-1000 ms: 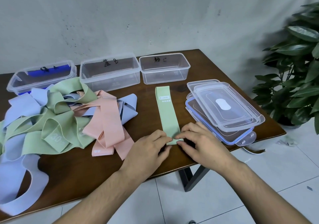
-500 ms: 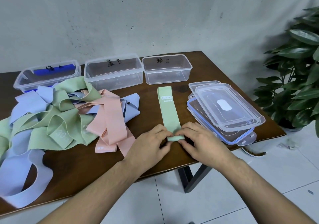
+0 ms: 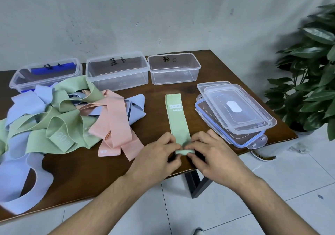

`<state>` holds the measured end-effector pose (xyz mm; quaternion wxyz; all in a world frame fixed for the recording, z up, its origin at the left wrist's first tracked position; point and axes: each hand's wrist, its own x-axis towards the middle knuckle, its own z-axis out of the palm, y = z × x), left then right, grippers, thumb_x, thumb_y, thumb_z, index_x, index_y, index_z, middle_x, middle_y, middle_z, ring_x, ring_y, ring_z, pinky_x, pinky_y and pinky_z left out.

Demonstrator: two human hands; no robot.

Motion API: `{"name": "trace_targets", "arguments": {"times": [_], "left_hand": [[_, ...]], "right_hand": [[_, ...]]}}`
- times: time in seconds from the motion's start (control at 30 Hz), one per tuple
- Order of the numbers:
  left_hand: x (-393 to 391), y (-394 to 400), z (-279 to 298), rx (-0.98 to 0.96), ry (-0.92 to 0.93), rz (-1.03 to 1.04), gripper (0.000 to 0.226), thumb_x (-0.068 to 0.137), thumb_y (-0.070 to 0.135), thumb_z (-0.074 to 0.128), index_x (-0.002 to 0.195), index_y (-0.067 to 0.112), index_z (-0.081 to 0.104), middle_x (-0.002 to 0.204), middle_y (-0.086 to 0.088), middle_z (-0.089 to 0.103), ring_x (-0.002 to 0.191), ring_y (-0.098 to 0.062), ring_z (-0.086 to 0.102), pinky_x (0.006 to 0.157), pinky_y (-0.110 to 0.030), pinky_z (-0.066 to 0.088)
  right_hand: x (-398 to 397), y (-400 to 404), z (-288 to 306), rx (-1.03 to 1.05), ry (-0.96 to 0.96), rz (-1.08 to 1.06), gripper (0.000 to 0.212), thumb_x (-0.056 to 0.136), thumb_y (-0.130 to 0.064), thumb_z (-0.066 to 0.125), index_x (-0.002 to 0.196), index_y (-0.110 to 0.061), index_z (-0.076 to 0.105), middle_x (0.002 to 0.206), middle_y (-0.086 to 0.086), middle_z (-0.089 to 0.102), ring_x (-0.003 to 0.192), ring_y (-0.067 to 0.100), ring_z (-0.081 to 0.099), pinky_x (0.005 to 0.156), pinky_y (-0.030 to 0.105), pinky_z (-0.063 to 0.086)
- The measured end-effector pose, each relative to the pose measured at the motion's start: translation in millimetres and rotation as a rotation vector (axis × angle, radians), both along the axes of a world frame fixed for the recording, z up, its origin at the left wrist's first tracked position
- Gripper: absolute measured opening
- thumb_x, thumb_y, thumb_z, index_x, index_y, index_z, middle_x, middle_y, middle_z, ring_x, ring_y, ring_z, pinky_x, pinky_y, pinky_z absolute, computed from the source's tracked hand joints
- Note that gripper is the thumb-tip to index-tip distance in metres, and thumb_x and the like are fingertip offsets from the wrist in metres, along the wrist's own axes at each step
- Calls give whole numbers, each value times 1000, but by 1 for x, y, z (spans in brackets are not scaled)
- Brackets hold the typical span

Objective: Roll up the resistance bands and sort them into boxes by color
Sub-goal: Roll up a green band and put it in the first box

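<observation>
Both hands pinch near end of green band (image 3: 178,120), small roll started; L hand (image 3: 155,157), R hand (image 3: 213,155). Band lies flat on surface (image 3: 87,169). Heap of bands (image 3: 59,118) at left; 3 clear boxes (image 3: 117,71) behind; lids (image 3: 233,111) stacked right.

Three clear plastic boxes (image 3: 117,71) are counted along the back of one wooden table (image 3: 76,169). Three lids (image 3: 235,108) are stacked at the right. One green band (image 3: 178,118) is laid out flat apart from the rest; the bands in the tangled pile (image 3: 59,118) cannot be counted exactly. Two hands (image 3: 155,160) and one potted plant (image 3: 311,82) are seen
</observation>
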<state>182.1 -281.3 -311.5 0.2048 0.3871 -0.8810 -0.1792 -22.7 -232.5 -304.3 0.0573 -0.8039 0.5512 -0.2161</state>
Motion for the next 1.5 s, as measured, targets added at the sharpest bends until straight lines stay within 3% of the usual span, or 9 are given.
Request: {"name": "trace_targets", "arguments": {"times": [0.1,0.2,0.3,0.5,0.7,0.87,1.17,1.33,1.5], "left_hand": [[1,-2,-1,27,16,17,29,92,42,55,111,27,70,108,17,47,69,0,49,63,-24,47],[2,-1,-4,57,46,35,27,94,39,58,114,25,70,108,20,47,75,7,51,61,-8,34],[3,2,-2,68,109,44,26,95,34,61,119,25,67,109,21,46,76,4,52,61,-6,36],[1,4,-1,15,82,2,23,90,21,69,112,22,67,106,13,57,74,20,46,63,4,30],[3,-2,-4,-6,37,23,21,95,27,63,114,23,70,109,16,57,76,11,48,63,-2,32],[4,-8,-3,-30,-26,31,26,99,34,54,120,27,67,113,19,50,75,0,46,61,-16,41],[1,-9,-1,4,23,43,19,94,27,65,112,26,66,113,15,56,80,22,45,60,1,31],[0,-13,-2,3,51,58,19,94,25,64,112,25,67,113,15,59,81,23,45,62,2,32],[0,-17,-1,12,33,60,23,95,30,60,117,27,66,114,18,56,79,17,47,65,-1,33]], "right_hand": [[2,3,0,21,-60,0,23,90,-25,69,113,-27,68,105,-16,55,91,4,44,85,11,33],[4,2,-2,12,-85,-40,20,89,-21,71,109,-27,70,104,-16,58,89,3,46,82,17,40],[3,-2,-4,16,-113,-51,20,91,-20,70,109,-26,71,105,-16,60,91,7,52,84,22,46],[2,-9,-7,74,-145,-63,18,95,-24,65,111,-28,72,105,-19,60,94,8,52,87,21,45],[2,-8,-5,44,-109,-100,27,95,-32,63,122,-32,66,108,-20,60,95,8,47,87,20,41],[4,-10,-6,22,-81,-60,24,89,-27,72,112,-28,67,108,-18,57,91,3,43,85,17,41],[-1,-21,-7,38,-36,-74,28,96,-40,55,119,-30,69,112,-18,57,98,5,41,89,26,45],[1,-20,-4,36,-15,-83,32,96,-39,58,126,-32,65,116,-18,54,103,6,44,90,24,45],[0,-20,-4,38,-46,-72,27,92,-30,67,120,-31,64,115,-19,55,102,5,46,90,20,41]]}}
